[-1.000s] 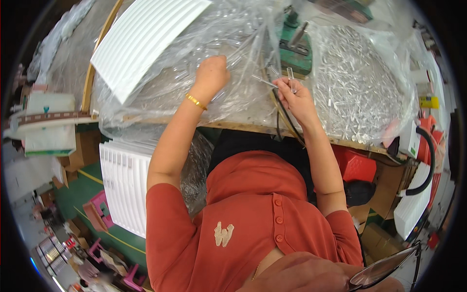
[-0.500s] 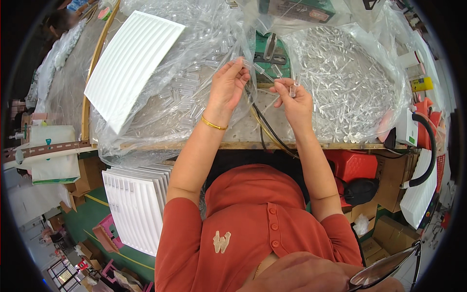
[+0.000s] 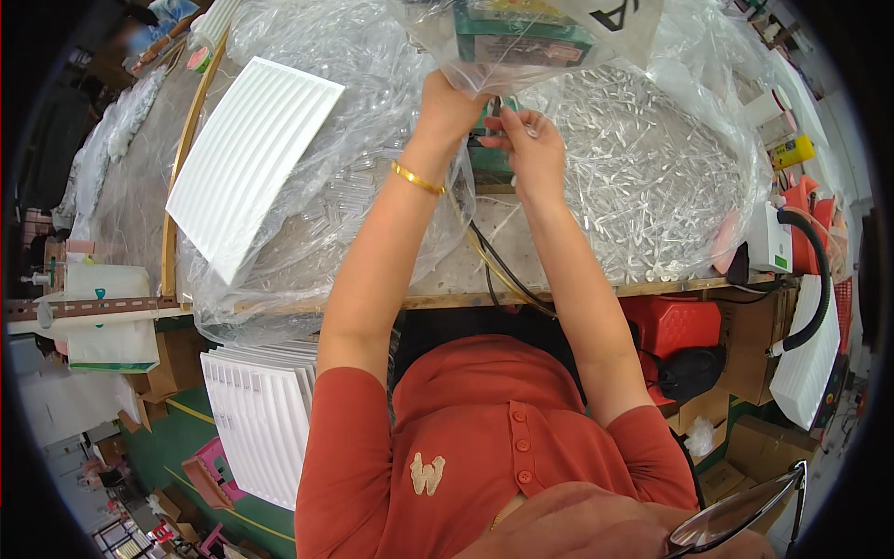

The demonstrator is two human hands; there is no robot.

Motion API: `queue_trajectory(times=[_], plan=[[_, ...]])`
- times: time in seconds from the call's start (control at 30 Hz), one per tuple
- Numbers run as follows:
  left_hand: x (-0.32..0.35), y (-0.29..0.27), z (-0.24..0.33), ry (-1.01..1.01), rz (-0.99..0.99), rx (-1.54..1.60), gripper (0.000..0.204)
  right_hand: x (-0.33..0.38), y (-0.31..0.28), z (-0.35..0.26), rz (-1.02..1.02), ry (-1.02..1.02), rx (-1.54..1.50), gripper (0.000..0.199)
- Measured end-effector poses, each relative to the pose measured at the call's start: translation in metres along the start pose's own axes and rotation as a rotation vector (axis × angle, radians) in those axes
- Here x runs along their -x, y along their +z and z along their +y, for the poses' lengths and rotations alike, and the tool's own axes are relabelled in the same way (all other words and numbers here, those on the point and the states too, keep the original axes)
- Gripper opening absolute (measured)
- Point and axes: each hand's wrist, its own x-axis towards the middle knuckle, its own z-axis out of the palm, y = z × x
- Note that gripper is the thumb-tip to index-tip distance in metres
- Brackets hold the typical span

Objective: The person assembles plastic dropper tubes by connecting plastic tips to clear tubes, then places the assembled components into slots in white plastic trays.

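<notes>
Both hands have been raised toward the top centre of the frame since a second ago, when they were lower and further apart on the bench. The left hand [image 3: 453, 101] is now closed on the lower edge of a clear bag [image 3: 521, 37] hanging at the top centre, where before it rested on the plastic sheet. The right hand [image 3: 531, 140] is pinched on a thin clear tube [image 3: 510, 119], held just beside the left hand and in front of the green fixture [image 3: 489, 160]; the work appears to have shifted from picking up to feeding in at the fixture.

A heap of tubes [image 3: 643, 186] is spread at the upper right, close by the right forearm. A white ribbed tray [image 3: 251, 168] lies at the upper left on crumpled plastic, well apart from the hands. Cables [image 3: 494, 270] run down past the wooden bench edge [image 3: 466, 300] between the forearms. Room is tight around the hands, with the bag above and the fixture below; more open space is left between the tray and the left forearm. More ribbed trays [image 3: 261, 419] are stacked at the lower left, below the bench.
</notes>
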Motion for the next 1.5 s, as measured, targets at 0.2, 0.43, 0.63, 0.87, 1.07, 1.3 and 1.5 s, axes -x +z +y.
queue_trajectory(times=[0.2, 0.43, 0.63, 0.87, 1.07, 1.3, 1.5], plan=[[-0.016, -0.011, -0.024, 0.121, -0.162, -0.183, 0.02, -0.015, -0.008, 0.041, 0.07, -0.127, 0.085, 0.026], [-0.012, -0.006, -0.022, 0.073, -0.134, -0.231, 0.03, 0.002, -0.051, 0.012, 0.248, -0.013, -0.038, 0.033], [-0.005, -0.006, -0.016, 0.103, -0.09, -0.021, 0.032, 0.025, -0.057, 0.006, 0.042, 0.075, -0.131, 0.029], [0.028, -0.084, -0.018, 0.044, -0.299, -0.761, 0.028, 0.067, -0.086, 0.003, -0.194, 0.255, 0.215, 0.025], [0.063, -0.109, -0.071, -0.164, -0.357, -1.36, 0.037, 0.06, -0.074, 0.016, -0.273, 0.224, 0.336, 0.021], [0.057, -0.08, -0.028, -0.617, -0.115, -0.046, 0.019, 0.07, -0.049, 0.034, -0.264, 0.04, 0.484, 0.012], [0.056, -0.054, -0.015, -0.667, -0.182, 0.219, 0.022, 0.066, -0.046, 0.021, -0.195, -0.17, 0.538, 0.011]])
